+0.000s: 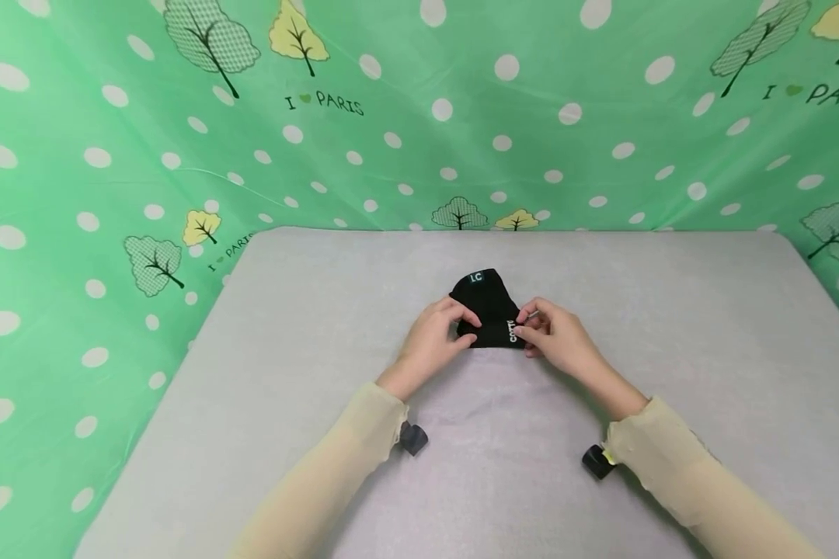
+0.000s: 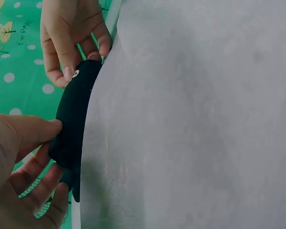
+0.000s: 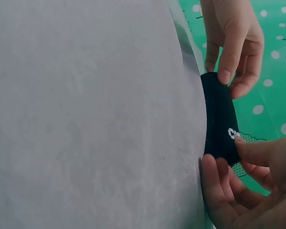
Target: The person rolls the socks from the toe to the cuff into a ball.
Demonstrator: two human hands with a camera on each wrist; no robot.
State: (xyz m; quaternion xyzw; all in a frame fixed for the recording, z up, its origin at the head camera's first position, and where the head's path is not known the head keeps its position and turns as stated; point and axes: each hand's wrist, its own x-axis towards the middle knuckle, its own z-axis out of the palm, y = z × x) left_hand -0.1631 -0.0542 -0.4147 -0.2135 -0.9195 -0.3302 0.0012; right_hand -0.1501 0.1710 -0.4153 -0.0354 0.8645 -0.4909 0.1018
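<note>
The left hand (image 1: 433, 332) and right hand (image 1: 561, 338) pinch opposite ends of the black cloth (image 1: 487, 307), presumably keeping its near edge straight.

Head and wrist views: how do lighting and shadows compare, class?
Head view bright, soft shadow beside the left sleeve; left wrist view dimmer, soft shadow on the grey tabletop; right wrist view also dimmer, the black cloth showing little detail.

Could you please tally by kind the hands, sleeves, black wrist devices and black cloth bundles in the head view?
Left hand and right hand: 2
Left sleeve and right sleeve: 2
Black wrist devices: 2
Black cloth bundle: 1
Total: 7
</note>
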